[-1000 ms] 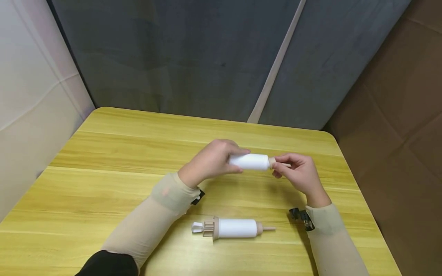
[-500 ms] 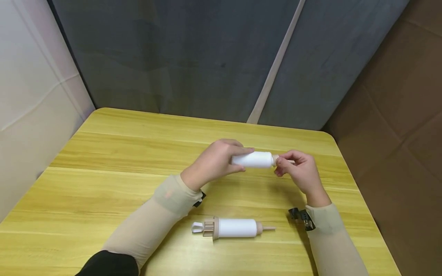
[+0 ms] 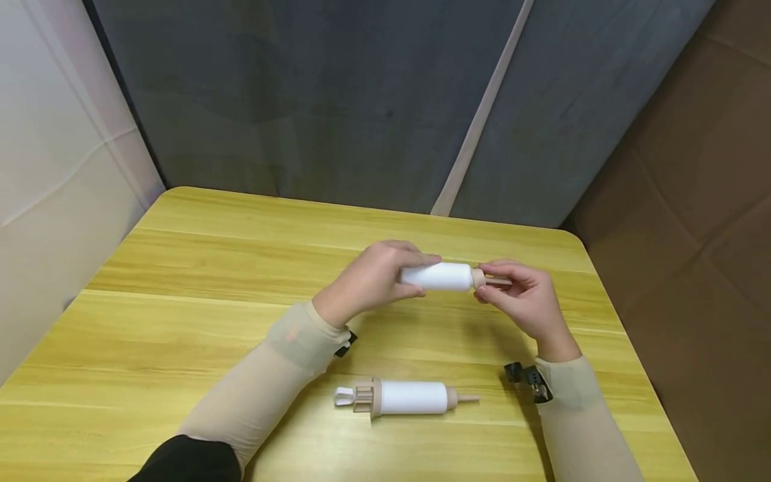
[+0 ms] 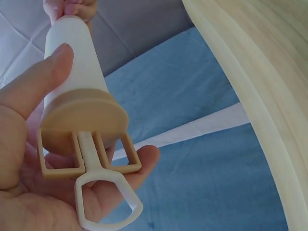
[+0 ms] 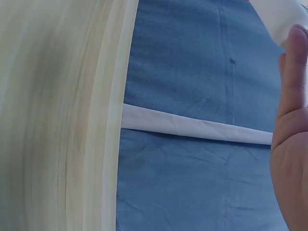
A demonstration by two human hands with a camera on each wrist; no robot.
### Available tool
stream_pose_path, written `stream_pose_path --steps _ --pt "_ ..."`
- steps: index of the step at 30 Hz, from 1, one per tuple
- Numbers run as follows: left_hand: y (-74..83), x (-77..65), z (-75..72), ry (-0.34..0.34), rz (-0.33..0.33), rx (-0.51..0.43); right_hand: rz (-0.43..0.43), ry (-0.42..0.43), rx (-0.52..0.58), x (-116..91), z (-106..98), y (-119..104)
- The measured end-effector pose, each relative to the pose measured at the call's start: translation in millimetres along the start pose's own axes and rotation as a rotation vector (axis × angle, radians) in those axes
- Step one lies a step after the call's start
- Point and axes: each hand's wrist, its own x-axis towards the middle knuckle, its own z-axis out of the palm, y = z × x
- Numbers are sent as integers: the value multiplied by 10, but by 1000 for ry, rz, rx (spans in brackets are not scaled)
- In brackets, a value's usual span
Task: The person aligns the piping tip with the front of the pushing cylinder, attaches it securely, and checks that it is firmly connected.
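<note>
My left hand (image 3: 373, 278) grips the white barrel of a large syringe (image 3: 436, 276), held level above the table. In the left wrist view its beige end flange (image 4: 84, 113) carries two square finger loops, and a white ring handle (image 4: 96, 174) sticks out between them. My right hand (image 3: 533, 294) pinches the beige cap (image 3: 478, 278) at the other end with thumb and fingertips. A thin beige nozzle (image 3: 498, 281) runs out past those fingers. In the right wrist view only part of the right hand (image 5: 291, 139) and the barrel's end (image 5: 276, 17) show.
A second, similar syringe (image 3: 413, 398) lies on the wood-grain table (image 3: 181, 321) nearer to me, nozzle pointing right. Behind the table hangs a dark grey-blue cloth (image 3: 301, 100) with a pale strip. A white cloth stands left, a brown one right.
The held syringe shifted slightly right and up, then a little back left. My right fingers changed their hold around the cap, and more of the nozzle shows. The lying syringe stays put.
</note>
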Motion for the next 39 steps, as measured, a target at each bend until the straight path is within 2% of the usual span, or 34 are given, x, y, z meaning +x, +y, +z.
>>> stream_pose_path --steps 12,22,28,34,39 --pt "18 -18 -4 6 47 -2 81 -25 -72 4 -37 -58" --pt "106 -3 51 48 81 59 105 50 -85 -24 -50 -89" --pt "144 -3 56 57 108 76 109 66 -89 -31 -47 -84" --pt "151 -12 38 72 110 101 140 63 -140 12 -33 -49" --pt "126 -22 42 78 101 101 149 109 -96 33 23 -31"
